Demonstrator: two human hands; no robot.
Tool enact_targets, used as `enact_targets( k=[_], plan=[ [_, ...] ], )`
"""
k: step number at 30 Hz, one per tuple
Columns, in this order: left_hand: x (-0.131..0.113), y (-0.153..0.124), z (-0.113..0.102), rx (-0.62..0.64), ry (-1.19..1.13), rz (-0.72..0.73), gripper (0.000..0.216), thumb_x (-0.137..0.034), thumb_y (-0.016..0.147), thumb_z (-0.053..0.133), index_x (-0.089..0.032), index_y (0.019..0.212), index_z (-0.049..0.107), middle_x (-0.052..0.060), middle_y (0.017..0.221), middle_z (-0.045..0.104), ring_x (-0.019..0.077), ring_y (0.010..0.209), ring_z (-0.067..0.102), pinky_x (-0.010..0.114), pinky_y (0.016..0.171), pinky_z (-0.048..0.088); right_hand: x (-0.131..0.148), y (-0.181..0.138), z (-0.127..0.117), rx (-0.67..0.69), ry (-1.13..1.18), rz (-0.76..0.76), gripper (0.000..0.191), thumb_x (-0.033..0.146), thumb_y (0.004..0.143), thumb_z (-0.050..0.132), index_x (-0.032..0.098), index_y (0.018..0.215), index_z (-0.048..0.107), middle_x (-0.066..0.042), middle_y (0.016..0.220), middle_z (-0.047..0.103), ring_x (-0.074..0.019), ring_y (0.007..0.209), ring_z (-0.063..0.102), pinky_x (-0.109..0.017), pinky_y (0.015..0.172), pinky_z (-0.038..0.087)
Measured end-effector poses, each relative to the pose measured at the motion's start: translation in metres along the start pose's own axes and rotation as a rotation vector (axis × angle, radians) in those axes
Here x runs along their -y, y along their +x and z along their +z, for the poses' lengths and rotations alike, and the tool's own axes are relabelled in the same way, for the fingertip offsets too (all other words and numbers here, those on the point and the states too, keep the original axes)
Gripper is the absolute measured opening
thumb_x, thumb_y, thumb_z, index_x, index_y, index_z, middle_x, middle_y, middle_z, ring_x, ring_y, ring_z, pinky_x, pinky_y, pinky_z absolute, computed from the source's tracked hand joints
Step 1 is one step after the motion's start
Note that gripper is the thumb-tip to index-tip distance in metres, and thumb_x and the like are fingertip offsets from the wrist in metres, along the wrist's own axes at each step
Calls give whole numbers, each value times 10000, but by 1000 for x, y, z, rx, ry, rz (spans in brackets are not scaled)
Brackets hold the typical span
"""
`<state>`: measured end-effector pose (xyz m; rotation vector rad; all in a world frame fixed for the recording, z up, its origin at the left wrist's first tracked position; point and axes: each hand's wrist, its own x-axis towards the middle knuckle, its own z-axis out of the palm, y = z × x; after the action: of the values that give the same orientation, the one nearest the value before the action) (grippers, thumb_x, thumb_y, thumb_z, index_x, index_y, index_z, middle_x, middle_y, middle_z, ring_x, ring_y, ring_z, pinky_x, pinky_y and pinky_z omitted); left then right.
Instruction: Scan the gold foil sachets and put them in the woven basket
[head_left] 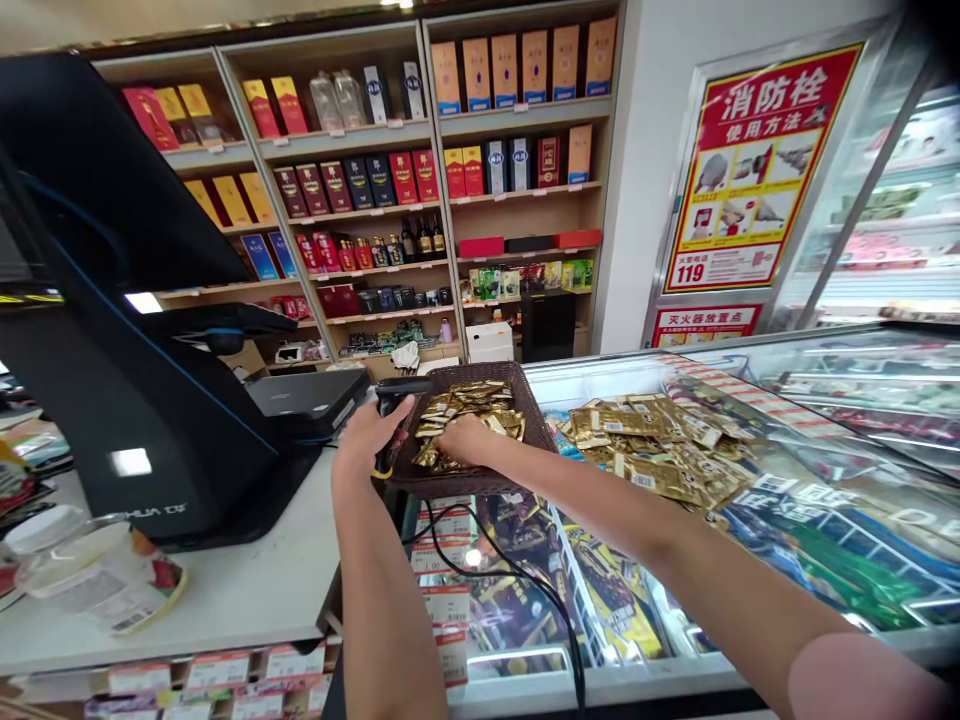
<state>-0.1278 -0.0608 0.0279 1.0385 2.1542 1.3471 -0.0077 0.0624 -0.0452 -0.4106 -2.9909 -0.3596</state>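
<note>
My left hand [367, 435] is closed round the handle of a black handheld barcode scanner [403, 386], at the left side of a brown woven basket [536, 410]. Small gold foil packets [487, 395] fill the basket. My right hand [465, 440] reaches in from the right, its fingers down among the packets and hidden, so I cannot tell whether they grip one. More gold packets [667, 450] lie in a loose heap on the glass top to the right of the basket. A black cable [517, 570] loops below the basket.
A black checkout terminal [150, 400] stands on the white counter [247, 600] at left, with a clear plastic jar [105, 575] in front. The glass-topped freezer [630, 680] runs to the right. Shelves of boxed bottles [360, 185] line the back wall, beside a red poster [757, 180].
</note>
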Motion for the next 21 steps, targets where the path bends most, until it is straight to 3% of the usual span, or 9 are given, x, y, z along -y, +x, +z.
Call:
enact_targets(
  k=[3,6,9,11,13,16,21],
  plan=[
    [0,4,7,27,22,19,538,-665,656,730,-196,898,626,36,664,662,205,634,657,269,558,480,-19,-16,-2,-112,198,159,286,165,930,509,189,1146,694,-147,976,757,-286,926,718,-319,744,489],
    [-3,8,16,63,-1,50,535,-693,654,714,-207,856,620,33,634,649,212,635,655,259,534,459,-37,-32,-5,-137,525,376,276,255,966,459,182,1032,717,-132,946,759,-268,881,717,-292,707,478],
    [-5,11,26,73,-23,92,539,-700,641,722,-210,841,621,40,654,661,215,637,659,257,525,449,-40,-36,-4,-14,721,510,475,449,998,398,155,794,710,-131,760,745,-244,724,719,-280,637,494],
    [-7,11,31,73,-16,110,540,-703,637,723,-213,840,624,41,669,670,219,650,668,260,539,459,-31,-29,0,100,892,594,509,536,964,449,147,734,685,-120,644,715,-232,604,698,-281,565,501],
    [-8,11,33,70,6,120,541,-709,643,712,-213,840,624,42,666,670,223,656,673,264,549,468,-17,-17,5,139,1039,681,385,490,902,583,142,765,677,-98,600,702,-225,547,678,-281,511,498],
    [-10,9,35,75,51,122,551,-717,654,695,-206,849,631,52,658,671,227,647,669,271,548,474,3,1,10,77,1027,746,234,372,785,733,147,777,671,-61,570,690,-210,547,680,-258,501,495],
    [-8,11,35,63,43,132,542,-707,654,704,-205,840,621,49,646,669,226,654,671,270,563,483,10,21,17,102,1045,811,138,186,680,785,157,696,650,-42,573,688,-176,550,678,-225,507,494]
  ],
)
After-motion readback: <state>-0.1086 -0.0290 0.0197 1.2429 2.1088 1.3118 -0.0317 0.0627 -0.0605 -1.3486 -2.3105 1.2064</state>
